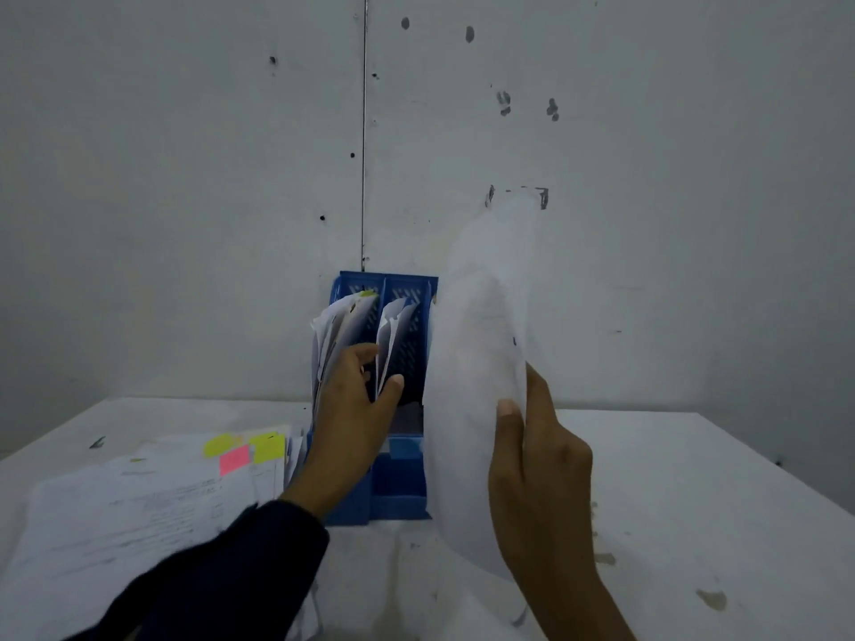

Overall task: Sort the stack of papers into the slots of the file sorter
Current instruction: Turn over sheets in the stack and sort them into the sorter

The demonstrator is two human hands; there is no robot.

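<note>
A person's right hand [539, 460] pinches a white sheet [476, 363] upright at the right side of a blue file sorter [398, 483] standing on a white desk [694, 478] against a marked wall [185, 178]. The left hand [356, 409], in a dark sleeve [231, 571], reaches between papers standing in the sorter's slots. At eight o'clock from the sorter lies a stack of papers [129, 515] bearing yellow and pink sticky notes [245, 451].
</note>
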